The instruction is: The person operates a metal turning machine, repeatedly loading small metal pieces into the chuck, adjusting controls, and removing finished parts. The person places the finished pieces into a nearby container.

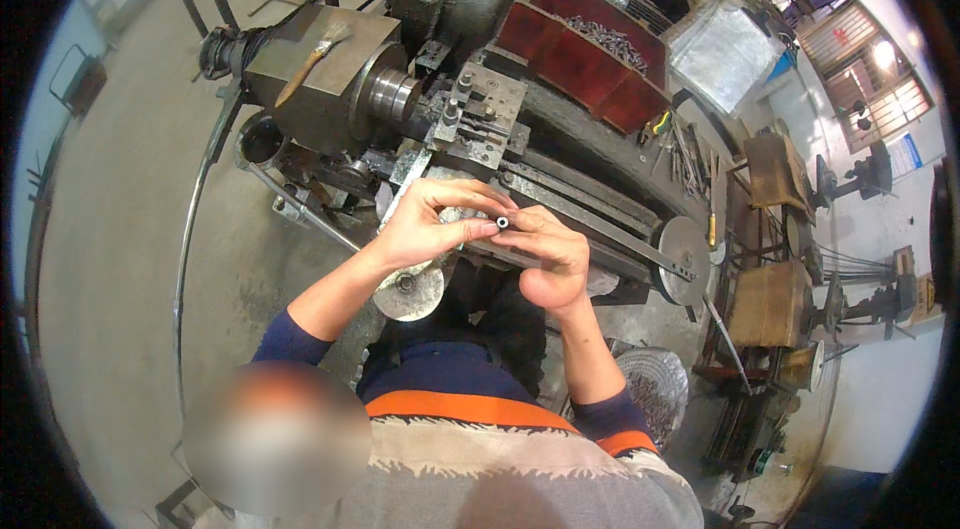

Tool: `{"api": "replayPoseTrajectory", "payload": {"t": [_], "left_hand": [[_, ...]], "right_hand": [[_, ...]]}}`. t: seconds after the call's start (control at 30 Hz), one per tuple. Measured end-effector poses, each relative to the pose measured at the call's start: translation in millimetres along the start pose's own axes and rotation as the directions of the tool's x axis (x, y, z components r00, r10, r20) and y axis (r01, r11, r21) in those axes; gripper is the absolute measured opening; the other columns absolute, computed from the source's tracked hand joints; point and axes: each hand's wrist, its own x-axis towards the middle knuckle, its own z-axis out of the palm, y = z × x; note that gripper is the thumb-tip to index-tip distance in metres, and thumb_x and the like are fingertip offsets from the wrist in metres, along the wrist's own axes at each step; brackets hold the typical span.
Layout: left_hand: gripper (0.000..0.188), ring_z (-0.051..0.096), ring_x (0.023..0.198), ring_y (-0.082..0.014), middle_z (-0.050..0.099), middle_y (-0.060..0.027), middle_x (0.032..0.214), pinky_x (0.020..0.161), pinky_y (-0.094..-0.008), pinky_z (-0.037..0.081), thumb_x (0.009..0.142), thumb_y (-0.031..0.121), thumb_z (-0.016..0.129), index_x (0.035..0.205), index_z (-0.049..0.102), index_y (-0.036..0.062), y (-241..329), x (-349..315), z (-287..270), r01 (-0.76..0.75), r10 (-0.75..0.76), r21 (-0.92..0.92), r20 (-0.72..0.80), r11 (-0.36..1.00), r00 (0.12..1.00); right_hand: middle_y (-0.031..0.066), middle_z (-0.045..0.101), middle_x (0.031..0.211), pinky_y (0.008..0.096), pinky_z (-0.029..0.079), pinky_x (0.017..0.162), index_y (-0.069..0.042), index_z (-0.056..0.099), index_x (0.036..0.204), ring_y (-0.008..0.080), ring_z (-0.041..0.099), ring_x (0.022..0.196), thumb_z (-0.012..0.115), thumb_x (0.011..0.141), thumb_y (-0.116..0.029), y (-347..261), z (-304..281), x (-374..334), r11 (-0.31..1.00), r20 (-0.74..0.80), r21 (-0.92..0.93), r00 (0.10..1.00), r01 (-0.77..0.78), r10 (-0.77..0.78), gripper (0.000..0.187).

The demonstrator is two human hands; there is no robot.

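In front of my body I hold a small metal tube (502,224), its round open end facing up at me. My left hand (430,221) comes from the left, its thumb and fingertips closed on the tube. From the other side, the bent fingers of my right hand (550,251) press against it as well. Both hands are over the near edge of a small lathe, close to its tool post (478,114). Left of the tool post is the lathe's spindle nose (392,94). A whitish handwheel (410,295) shows below my left wrist.
On the headstock (335,79) lies a wooden-handled brush (312,64). Behind the lathe bed stands a red box (590,59) with many small metal parts. Hand tools (690,164) lie at the right. A basket of metal pieces (652,391) stands by my right elbow, near other machines (770,304).
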Motion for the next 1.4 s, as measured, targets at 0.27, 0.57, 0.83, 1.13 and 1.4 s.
{"api": "replayPoseTrajectory", "payload": {"t": [0.27,0.57,0.83,1.13,1.4], "left_hand": [[0.014,0.062,0.09,-0.0177,0.067,-0.0112,0.092,0.08,-0.0297,0.048,0.077,0.004,0.068,0.089,0.067,-0.0022,-2.6,3.3,-1.3,0.049,-0.051,-0.043,-0.057,0.998,0.997],[0.014,0.063,0.084,-0.0182,0.067,-0.0111,0.088,0.077,-0.0288,0.048,0.077,0.006,0.066,0.089,0.067,-0.0008,-16.2,-9.5,-18.7,0.076,-0.051,0.191,-0.13,0.979,0.99],[0.013,0.06,0.073,-0.0086,0.067,-0.0064,0.078,0.069,-0.0242,0.047,0.079,0.006,0.064,0.088,0.067,-0.0035,-10.0,-53.6,-70.7,0.368,-0.292,0.172,-0.352,0.914,0.889],[0.015,0.059,0.074,-0.0115,0.066,-0.0076,0.08,0.068,-0.025,0.047,0.081,0.008,0.063,0.088,0.064,-0.005,-54.7,-65.7,-90.7,0.478,-0.273,0.41,-0.464,0.777,0.842],[0.025,0.06,0.077,-0.0166,0.065,-0.0141,0.087,0.07,-0.0296,0.048,0.087,0.014,0.058,0.095,0.06,-0.0104,-124.0,-92.1,-114.6,0.528,-0.333,0.479,-0.435,0.701,0.837]], "right_hand": [[0.0164,0.065,0.099,0.0358,0.044,0.083,0.002,0.069,0.092,0.0283,0.059,0.091,0.061,0.074,-0.049,4.8,1.7,1.9,0.994,-0.008,0.071,0.997,-0.078,0.079,0.055],[0.0155,0.065,0.096,0.034,0.045,0.082,-0.002,0.07,0.091,0.0271,0.06,0.091,0.062,0.064,-0.03,11.3,-10.8,14.5,0.984,-0.006,0.005,0.984,-0.179,0.179,0.04],[0.0104,0.064,0.093,0.0257,0.049,0.055,-0.002,0.068,0.094,0.0181,0.062,0.078,0.056,0.061,-0.006,92.2,-141.3,99.9,0.843,-0.173,-0.534,0.985,-0.07,-0.028,0.036],[0.0222,0.05,0.125,0.0314,0.051,0.075,-0.01,0.065,0.107,0.0226,0.063,0.087,0.058,0.059,-0.008,89.8,-104.4,35.8,0.828,-0.196,-0.499,0.964,-0.257,0.182,0.048],[0.0126,0.062,0.102,0.0305,0.05,0.075,-0.003,0.065,0.1,0.0229,0.063,0.083,0.063,0.06,-0.008,21.5,-128.3,-218.3,0.672,-0.556,-0.295,0.694,-0.679,0.457,0.041]]}}
